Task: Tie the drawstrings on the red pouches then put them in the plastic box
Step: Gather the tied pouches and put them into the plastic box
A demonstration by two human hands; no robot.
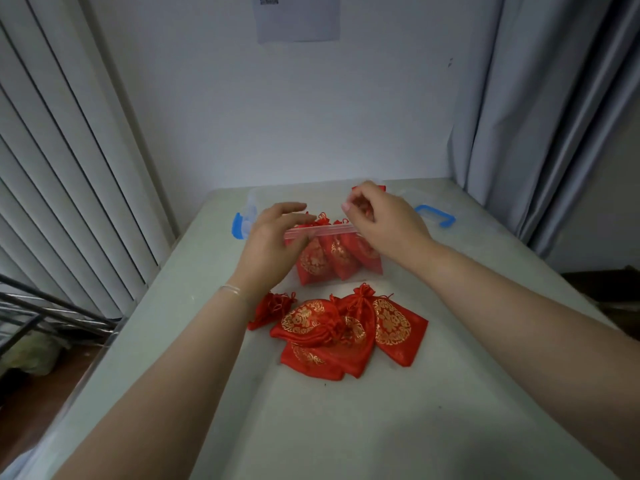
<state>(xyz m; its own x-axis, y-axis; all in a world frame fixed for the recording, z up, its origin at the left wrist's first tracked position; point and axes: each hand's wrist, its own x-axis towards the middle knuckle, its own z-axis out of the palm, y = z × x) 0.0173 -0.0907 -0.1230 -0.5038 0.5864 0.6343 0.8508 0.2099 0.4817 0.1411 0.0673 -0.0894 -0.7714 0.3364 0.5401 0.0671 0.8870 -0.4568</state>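
A clear plastic box [322,231] with blue latches stands at the far middle of the table. Several red pouches with gold patterns [332,254] stand inside it against the near wall. My right hand [384,223] hovers over the box with curled fingers pinching a red pouch [362,206], which is mostly hidden behind the fingers. My left hand [273,244] is at the box's left near corner, fingers straight and relaxed, thumb by the rim. A pile of several more red pouches [343,330] lies on the table in front of the box, with one small crumpled pouch [272,308] at its left.
The grey table [381,427] stands against a white wall. Vertical blinds hang at the left and a grey curtain [540,116] at the right. A blue latch [437,215] sticks out on the box's right side, another blue latch [237,226] on its left. Metal bars lie below the table's left edge.
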